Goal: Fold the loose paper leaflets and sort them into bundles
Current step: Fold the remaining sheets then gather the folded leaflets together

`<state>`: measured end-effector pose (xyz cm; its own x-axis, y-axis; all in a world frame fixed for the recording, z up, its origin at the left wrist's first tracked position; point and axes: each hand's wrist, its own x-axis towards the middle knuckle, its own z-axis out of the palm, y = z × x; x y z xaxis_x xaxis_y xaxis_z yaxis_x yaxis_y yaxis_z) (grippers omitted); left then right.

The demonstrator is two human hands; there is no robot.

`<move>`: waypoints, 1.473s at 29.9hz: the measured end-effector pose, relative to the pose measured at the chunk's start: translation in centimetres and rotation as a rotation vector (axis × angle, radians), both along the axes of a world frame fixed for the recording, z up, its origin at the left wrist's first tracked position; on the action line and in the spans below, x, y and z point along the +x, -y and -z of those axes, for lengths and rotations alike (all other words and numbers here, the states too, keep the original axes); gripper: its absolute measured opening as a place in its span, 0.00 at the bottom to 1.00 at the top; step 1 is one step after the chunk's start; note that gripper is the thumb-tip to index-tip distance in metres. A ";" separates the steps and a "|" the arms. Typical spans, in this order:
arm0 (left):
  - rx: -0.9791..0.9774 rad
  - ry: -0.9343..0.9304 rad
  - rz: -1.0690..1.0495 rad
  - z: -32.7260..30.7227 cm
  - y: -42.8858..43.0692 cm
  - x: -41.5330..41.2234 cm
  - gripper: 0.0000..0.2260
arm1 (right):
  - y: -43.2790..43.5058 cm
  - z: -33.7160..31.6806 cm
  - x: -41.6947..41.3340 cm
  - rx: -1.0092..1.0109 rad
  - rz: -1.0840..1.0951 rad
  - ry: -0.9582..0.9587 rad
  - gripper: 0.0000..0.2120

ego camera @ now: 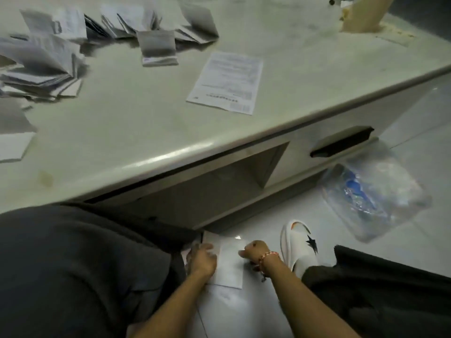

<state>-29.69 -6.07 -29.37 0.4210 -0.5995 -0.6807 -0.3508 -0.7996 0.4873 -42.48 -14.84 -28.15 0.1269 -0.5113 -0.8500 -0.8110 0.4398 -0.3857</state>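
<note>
1. White and loose, a sheet point(230, 265) of paper lies on the pale tiled floor point(244, 313), just in front of the desk's base and between the person's knees.
2. Both hands reach down to it and are apart, one at each side edge.
3. At the sheet's left edge, the left hand point(203, 261) rests with its fingers bent over the paper. Whether it actually grips the sheet cannot be told through the blur.
4. On the other edge, the right hand point(255, 252) has its knuckles up, fingers curled and thumb pointing at the paper. Whether it pinches the sheet cannot be told either.
5. A beaded bracelet point(267, 258) sits on the right wrist.
6. On the desk point(122, 123) a flat leaflet point(225, 84), printed and unfolded, lies by itself near the middle.
7. Folded leaflets point(48, 69) are heaped along the desk's far left, some fanned open, with a smaller folded stack point(158, 48) lying between the heap and the flat one.
8. Just right of the right hand, a white shoe point(299, 242) with a dark star stands on the floor.
9. Beyond the shoe, a clear plastic bag point(373, 193) with something blue inside lies beside the desk's front.
</note>
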 end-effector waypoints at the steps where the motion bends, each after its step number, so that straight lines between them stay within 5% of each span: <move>1: 0.018 0.055 0.063 0.8 0.3 -0.2 0.18 | 0.0 1.4 -0.3 0.029 0.024 0.005 0.08; 4: 0.053 0.162 0.159 2.4 1.4 -0.6 0.23 | -0.3 4.2 -0.7 0.024 0.202 0.022 0.27; 6: 0.091 0.147 0.134 4.6 2.8 -0.7 0.27 | 0.2 6.7 -0.8 0.064 0.315 0.027 0.30; 10: 0.084 0.166 0.103 5.3 3.2 -0.2 0.29 | -0.7 7.8 -0.5 0.105 0.360 0.022 0.17; 14: 0.059 0.096 0.004 5.2 3.7 -0.2 0.04 | -0.1 8.1 -0.5 0.107 0.348 0.053 0.16; 16: 0.023 0.066 -0.024 4.7 4.1 -1.0 0.06 | 1.2 6.9 -0.6 0.081 0.333 0.116 0.10; 21: -0.218 -0.154 -0.360 -1.3 5.4 -2.9 0.15 | 6.1 -0.9 -1.9 -0.117 0.220 0.235 0.05; 25: -0.401 -0.523 -0.610 -6.8 5.5 -3.8 0.07 | 8.7 -7.9 -3.1 -0.261 0.000 0.201 0.08; 32: -0.543 -0.752 -0.373 -20.0 3.7 -5.3 0.10 | 8.0 -25.8 -5.9 -0.485 -0.328 0.096 0.08; 37: -0.733 -0.916 -0.407 -28.3 2.8 -2.0 0.09 | 2.7 -35.7 -3.7 -0.502 -0.198 0.561 0.12; 41: -0.854 -0.869 -0.368 -32.5 1.8 1.0 0.09 | -0.3 -37.3 -0.4 -0.719 -0.328 0.523 0.29; 44: -0.920 -0.780 -0.325 -35.0 1.5 4.9 0.09 | 0.4 -37.0 2.4 -0.853 -0.246 0.528 0.24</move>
